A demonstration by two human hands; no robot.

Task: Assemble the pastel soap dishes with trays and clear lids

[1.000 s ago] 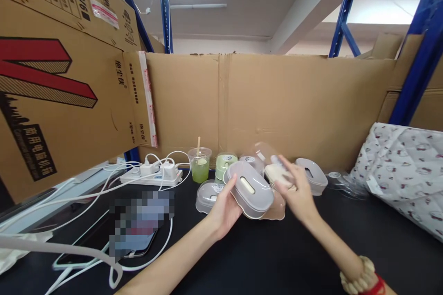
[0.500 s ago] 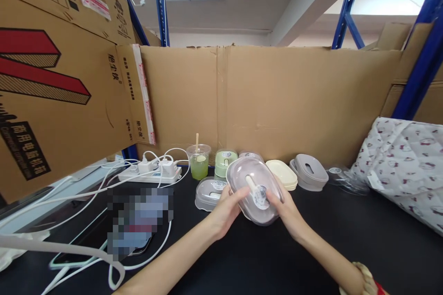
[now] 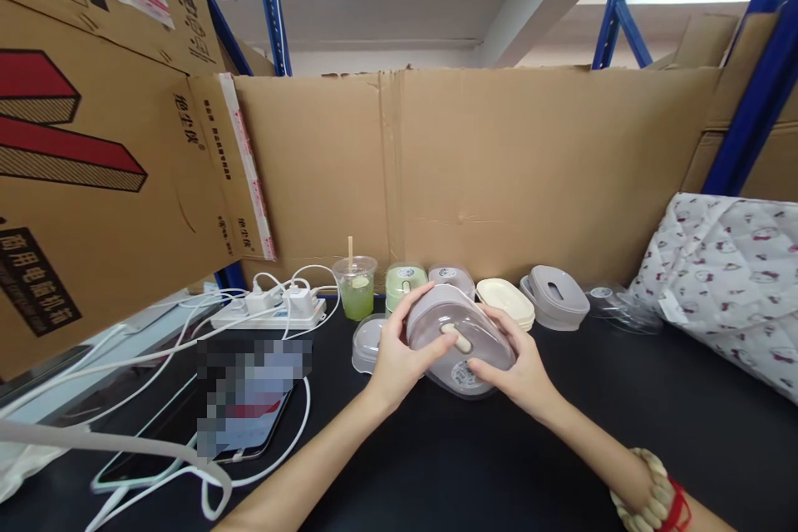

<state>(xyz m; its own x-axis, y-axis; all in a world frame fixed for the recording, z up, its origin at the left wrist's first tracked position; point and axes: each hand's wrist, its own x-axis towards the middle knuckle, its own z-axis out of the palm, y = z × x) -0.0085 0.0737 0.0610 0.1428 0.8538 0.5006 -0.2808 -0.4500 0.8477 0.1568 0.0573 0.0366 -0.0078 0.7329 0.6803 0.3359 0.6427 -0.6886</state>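
A rounded grey-mauve box with a clear lid (image 3: 442,353) is held up tilted above the black table (image 3: 436,465). It has a cream handle slot and a round label on top. My left hand (image 3: 402,353) grips its left side, thumb on the lid near the cream piece. Around the right side my right hand (image 3: 520,366) is closed, its thumb beside the label. Behind the box stand a green lidded box (image 3: 405,284) and a mauve lidded one (image 3: 450,279). A clear lid (image 3: 367,341) lies left of my left hand, partly hidden.
Cream trays (image 3: 504,302), stacked grey boxes (image 3: 557,299), clear lids (image 3: 617,305) and a quilted bag (image 3: 729,291) stand at the right. A drink cup (image 3: 357,299), power strip (image 3: 274,316), phone (image 3: 249,424) and loose white cables are at the left. Cardboard (image 3: 499,166) walls the back.
My left hand has shifted up and around the box's left edge. The box has turned, so its handle and label sit differently. The whole view has shifted slightly.
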